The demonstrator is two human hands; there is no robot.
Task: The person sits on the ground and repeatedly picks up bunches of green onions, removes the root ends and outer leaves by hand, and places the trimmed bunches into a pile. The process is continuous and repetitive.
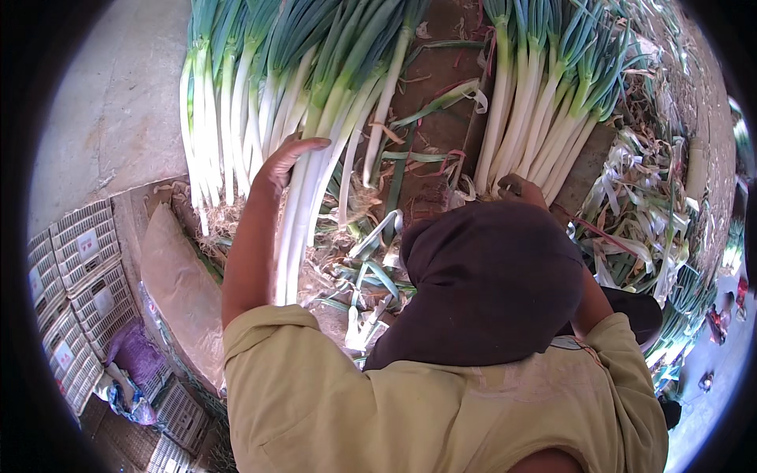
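Observation:
My left hand (290, 158) curls around several long white stalks of large green onions (300, 219), whose root ends hang down past my forearm. Beside them lies a wide row of more green onions (236, 118), green tops away from me and hairy roots (222, 219) towards me. To the right, my right hand (523, 190) touches the lower ends of a second pile of green onions (532, 118). Its fingers are bent, and the dark head covering (491, 284) hides part of it, so its grip is unclear.
Peeled leaves and trimmings (366, 278) litter the middle, with a bigger heap of peelings (639, 219) on the right. A full pale sack (177, 284) and stacked plastic crates (89, 248) stand at left. A distant person (720, 319) shows at far right.

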